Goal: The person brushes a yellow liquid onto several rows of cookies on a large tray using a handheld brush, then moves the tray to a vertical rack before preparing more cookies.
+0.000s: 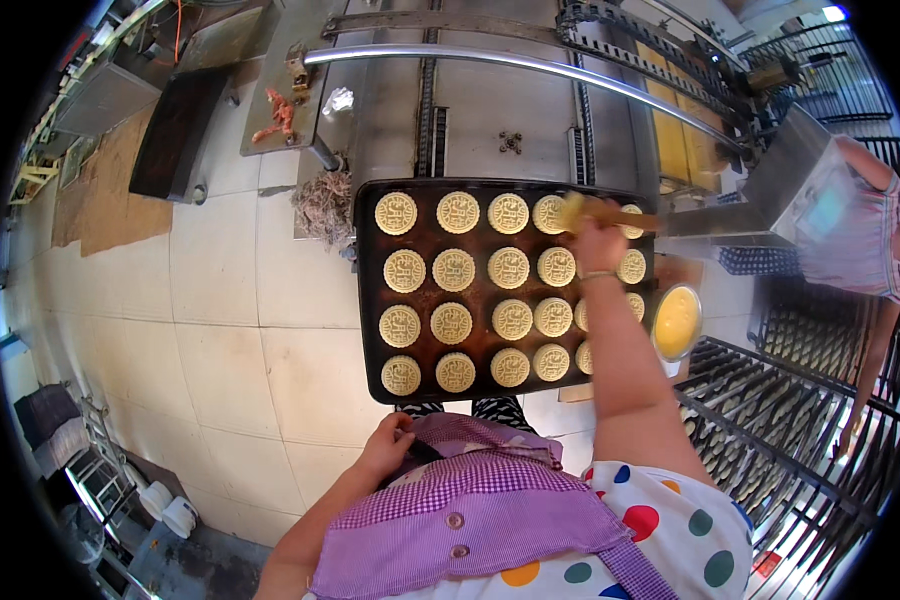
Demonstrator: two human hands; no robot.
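Rows of round mooncakes (453, 323) with fluted edges and stamped tops lie on a dark baking tray (426, 300) in front of me. My right hand (600, 246) reaches over the tray and grips a brush (636, 219) with a flat wooden handle. Its pale bristles, slightly blurred, touch or hover just over a mooncake (548, 214) in the far row; which of the two I cannot tell. Some mooncakes are partly hidden under my right forearm. Down at my waist, my left hand (385, 447) is curled at the edge of my purple checked apron (450, 490).
A bowl of yellow liquid (677, 322) stands right of the tray. Beyond the tray is a metal machine with a chrome bar (510, 60) and chains. Racks (770, 420) of loaded trays stand at the right, near another person (855, 230). A black slab-like object (180, 135) is far left.
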